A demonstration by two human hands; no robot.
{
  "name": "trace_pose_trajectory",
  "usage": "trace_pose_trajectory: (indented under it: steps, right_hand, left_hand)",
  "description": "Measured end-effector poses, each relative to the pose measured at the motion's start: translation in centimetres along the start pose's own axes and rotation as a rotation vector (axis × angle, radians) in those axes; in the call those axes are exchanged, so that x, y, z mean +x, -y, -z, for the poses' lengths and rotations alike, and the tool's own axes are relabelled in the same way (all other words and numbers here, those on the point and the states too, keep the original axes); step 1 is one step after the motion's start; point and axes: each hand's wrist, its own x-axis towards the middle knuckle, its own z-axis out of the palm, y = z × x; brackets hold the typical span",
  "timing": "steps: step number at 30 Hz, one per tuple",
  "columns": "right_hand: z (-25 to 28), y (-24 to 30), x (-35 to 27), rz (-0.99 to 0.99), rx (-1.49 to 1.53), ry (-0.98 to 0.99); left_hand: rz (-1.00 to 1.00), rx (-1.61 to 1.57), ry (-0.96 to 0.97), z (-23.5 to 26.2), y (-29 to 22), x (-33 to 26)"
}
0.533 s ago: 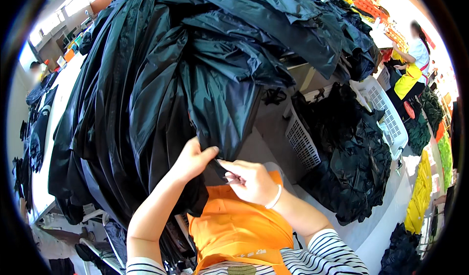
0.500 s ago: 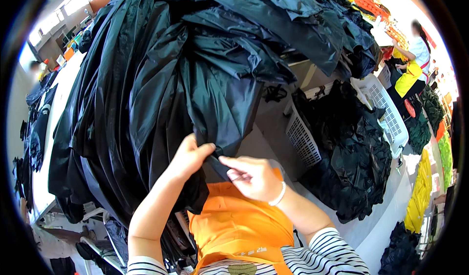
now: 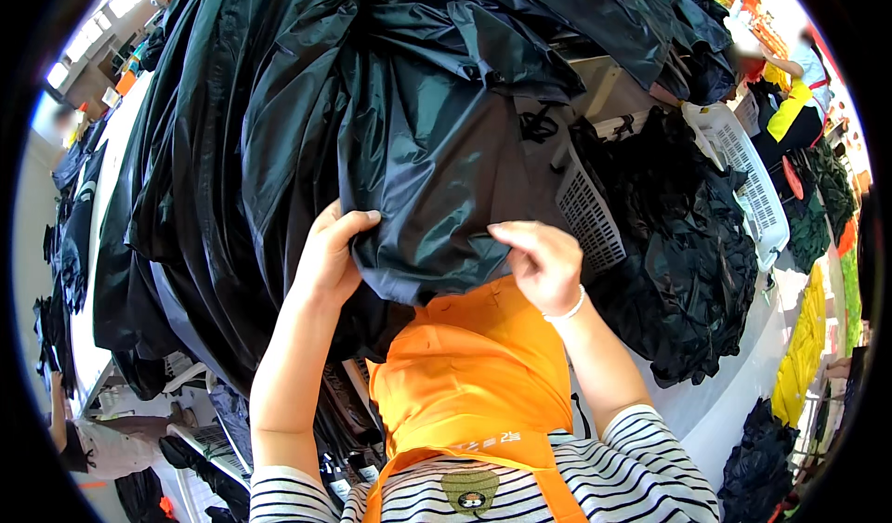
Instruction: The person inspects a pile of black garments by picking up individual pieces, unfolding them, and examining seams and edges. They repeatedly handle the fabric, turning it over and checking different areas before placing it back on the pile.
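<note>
From 9 o'clock round to 1, a great heap of dark glossy cloth (image 3: 200, 170) hangs before you in long folds. At 3 o'clock bulges a crumpled black bundle (image 3: 683, 254). Between them, near the centre, the dark panel (image 3: 427, 198) drapes toward you, its lower edge just over the top of your orange apron (image 3: 474, 365) at 6 o'clock. A white basket (image 3: 757, 189) stands past the bundle at 2.

Of your 2 hands, the left hand (image 3: 327, 261), at the panel's 8 o'clock, pinches the cloth, thumb uppermost. Your right hand (image 3: 546, 265), at its 4 o'clock, is curled by the side edge; I cannot tell whether those fingers grip it. Smallest is the pale bracelet (image 3: 569, 306) on your right wrist.

You seem to be at the step of opening out the panel's end. The next move calls for a firm left pinch and a sure right hold on the edge.
</note>
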Motion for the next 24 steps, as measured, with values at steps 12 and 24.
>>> trace_pose_trajectory:
  steps: [12,24]
  right_hand:
    - [1.2,2.0,9.9,-0.592,0.472,0.213]
    - [3.5,0.0,0.6,-0.534,0.058,0.021]
  left_hand:
    - [-1.046,1.38,0.018,-6.8,-1.9,-4.0]
    - [-0.537,1.042,-0.041,-6.4,-1.4,0.4]
